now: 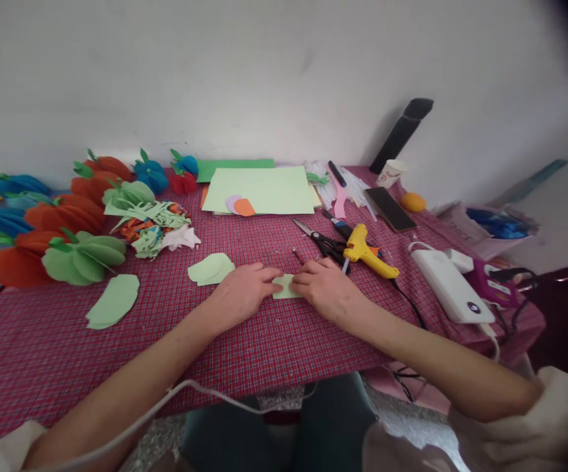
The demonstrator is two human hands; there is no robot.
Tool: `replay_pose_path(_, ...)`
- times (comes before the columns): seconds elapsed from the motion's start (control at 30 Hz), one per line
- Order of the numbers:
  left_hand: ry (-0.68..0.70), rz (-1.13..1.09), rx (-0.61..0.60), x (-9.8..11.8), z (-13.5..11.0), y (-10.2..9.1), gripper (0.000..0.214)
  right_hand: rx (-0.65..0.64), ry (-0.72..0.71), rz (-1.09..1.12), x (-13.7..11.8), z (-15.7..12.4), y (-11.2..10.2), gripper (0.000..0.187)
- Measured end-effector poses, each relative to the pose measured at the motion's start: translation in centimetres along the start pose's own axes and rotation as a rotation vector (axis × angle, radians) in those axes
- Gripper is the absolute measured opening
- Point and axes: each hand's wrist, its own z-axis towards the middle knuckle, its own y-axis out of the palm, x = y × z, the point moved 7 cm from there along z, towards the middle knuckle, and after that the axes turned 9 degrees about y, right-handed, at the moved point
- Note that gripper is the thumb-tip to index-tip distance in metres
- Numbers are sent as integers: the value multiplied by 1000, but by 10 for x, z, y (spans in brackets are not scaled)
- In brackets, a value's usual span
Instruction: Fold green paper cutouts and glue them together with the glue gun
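Note:
A small light green paper piece (286, 286) lies low over the checked cloth between my two hands. My left hand (246, 290) has its fingers closed on the paper's left end. At the right end my right hand (330, 288) grips the same piece, fingers bent and together. Parts of the paper are hidden under the fingertips. Just left of my left hand rest cut light green paper shapes (211, 268), and farther left is another small stack of green cutouts (115, 301). Near my right hand lie black-handled scissors (327, 246) and a yellow glue gun (366, 252).
Paper pumpkins (84, 257) in several colours crowd the left side, beside a heap of paper scraps (153, 229). Sheets of green paper (264, 187) lie at the back. To the right are a phone (391, 208), an orange fruit (413, 202), a paper cup (391, 173) and a white power bank (451, 286).

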Motion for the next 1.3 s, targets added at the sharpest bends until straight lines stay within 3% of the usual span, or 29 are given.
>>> replay_pose_path(0.27, 144, 305, -83, 21, -4, 4, 25, 22, -8, -86, -13, -11, 4, 22)
replay_pose_path(0.63, 181, 388, -104, 35, -10, -5, 28, 119, 26, -84, -19, -32, 7, 30)
replay_pose_path(0.8, 183, 390, -118, 37, -15, -7, 32, 104, 32, -51, -14, -38, 13, 33)
replay_pose_path(1.13, 162, 357, -158, 33, -17, -7, 36, 22, 63, 172, 9, -14, -5, 33)
replay_pose_path(1.3, 139, 345, -165, 33, -17, -7, 37, -19, 24, 218, -2, 1, 2, 36)
